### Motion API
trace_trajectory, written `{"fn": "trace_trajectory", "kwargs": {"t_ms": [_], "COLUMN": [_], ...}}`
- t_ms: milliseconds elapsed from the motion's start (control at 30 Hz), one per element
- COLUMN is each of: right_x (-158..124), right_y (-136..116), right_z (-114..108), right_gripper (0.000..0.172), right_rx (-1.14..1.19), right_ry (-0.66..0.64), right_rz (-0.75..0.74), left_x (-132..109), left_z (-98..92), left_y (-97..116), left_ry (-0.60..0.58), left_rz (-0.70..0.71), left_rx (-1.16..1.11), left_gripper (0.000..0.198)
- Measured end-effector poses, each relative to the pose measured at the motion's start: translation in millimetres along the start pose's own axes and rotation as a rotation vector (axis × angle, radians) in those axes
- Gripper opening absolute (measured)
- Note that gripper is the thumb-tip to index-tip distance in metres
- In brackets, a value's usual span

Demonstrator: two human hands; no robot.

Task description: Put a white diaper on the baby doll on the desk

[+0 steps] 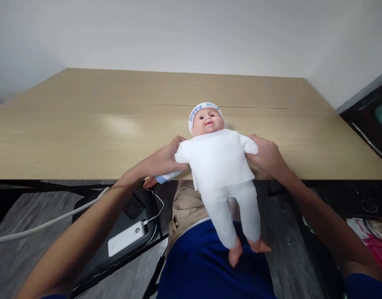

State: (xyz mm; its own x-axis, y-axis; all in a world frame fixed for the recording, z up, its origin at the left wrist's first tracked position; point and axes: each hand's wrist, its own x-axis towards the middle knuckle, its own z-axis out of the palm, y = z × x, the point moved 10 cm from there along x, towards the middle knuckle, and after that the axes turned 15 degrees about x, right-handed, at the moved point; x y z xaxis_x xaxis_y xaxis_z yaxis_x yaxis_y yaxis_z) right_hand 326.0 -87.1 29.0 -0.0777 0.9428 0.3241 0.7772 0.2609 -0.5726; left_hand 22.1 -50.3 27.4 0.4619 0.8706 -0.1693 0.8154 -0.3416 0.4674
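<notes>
A baby doll (222,162) in a white top and white trousers lies face up across the table's front edge. Its head, in a white cap with blue lettering, is over the tabletop, and its bare feet hang above my lap. My left hand (166,158) is closed around the doll's upper arm on the left of the view; that arm's blue cuff and small hand stick out below my fingers. On the other side, my right hand (267,155) grips the doll's other arm at the white sleeve. The doll's back is hidden.
The wooden table (85,120) reaches back to a pale wall. Below its edge at left, a white power bank (126,238) with a cable lies on a black seat (100,261), near a thick white cord (53,225). A dark-framed object (370,116) stands at the right.
</notes>
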Motion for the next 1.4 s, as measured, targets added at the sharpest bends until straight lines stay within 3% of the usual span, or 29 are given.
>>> {"fn": "trace_trajectory", "kwargs": {"t_ms": [100, 200, 433, 633, 767, 1000, 1400], "right_x": [9.9, 9.6, -11.4, -6.2, 25.7, 97.7, 209.5], "right_y": [20.6, 32.9, 51.0, 61.0, 68.8, 89.7, 120.7], "right_z": [3.1, 6.7, 5.9, 13.1, 16.7, 27.8, 57.3], "right_gripper": [0.029, 0.03, 0.038, 0.039, 0.04, 0.05, 0.051], "right_rx": [0.017, 0.079, 0.159, 0.132, 0.098, 0.027, -0.042], "right_ry": [0.02, -0.001, -0.037, -0.035, -0.001, 0.1, 0.204], "right_rz": [0.024, 0.058, 0.096, 0.057, 0.011, -0.044, -0.072], "left_x": [39.5, 57.8, 44.3, 48.9, 73.5, 129.7, 236.4], "left_z": [-3.5, -3.1, -10.4, -2.8, -13.4, -43.0, -74.2], "left_y": [-5.4, -17.6, -52.2, -69.7, -75.5, -92.7, -123.8], "left_ry": [-0.006, -0.01, 0.113, 0.078, 0.148, 0.337, 0.587], "left_rz": [0.057, 0.073, 0.021, -0.009, -0.032, -0.14, -0.06], "left_rx": [0.017, 0.03, 0.114, 0.193, 0.213, 0.3, 0.521], "left_gripper": [0.071, 0.072, 0.071, 0.063, 0.055, 0.076, 0.076]}}
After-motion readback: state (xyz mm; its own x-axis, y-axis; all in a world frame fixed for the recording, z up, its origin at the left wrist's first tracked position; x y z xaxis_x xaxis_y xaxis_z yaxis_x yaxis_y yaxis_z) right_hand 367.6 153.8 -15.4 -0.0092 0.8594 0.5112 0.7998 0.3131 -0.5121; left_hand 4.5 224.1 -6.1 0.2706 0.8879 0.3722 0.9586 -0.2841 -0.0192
